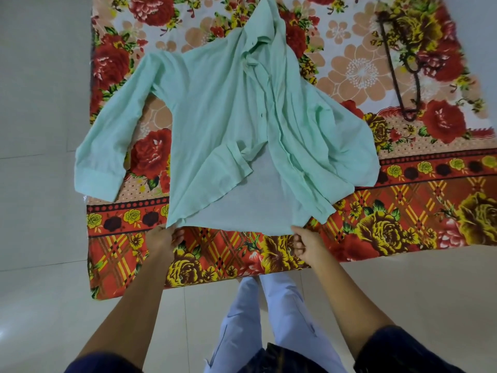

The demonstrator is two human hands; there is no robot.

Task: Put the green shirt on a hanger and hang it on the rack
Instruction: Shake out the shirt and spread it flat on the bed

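Got my left hand [164, 238] and right hand [305, 242] pinching the shirt [223, 103] hem; hanger [400, 74] sits well apart on the sheet [403, 211].

Shirt [220, 109] spread on bedsheet [403, 205], collar far, hem near. Hanger [400, 76] on bedsheet, right of shirt, apart. Bedsheet on floor [40, 103].

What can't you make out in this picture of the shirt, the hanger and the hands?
- Rack: not in the head view at all.
- Shirt: top of the collar is cut off by the upper edge; the right sleeve is buried under folded cloth.
- Hanger: dark against the busy floral sheet, so its hook shape is unclear.
- Left hand and right hand: fingertips are curled under the hem, so the grip is partly hidden.
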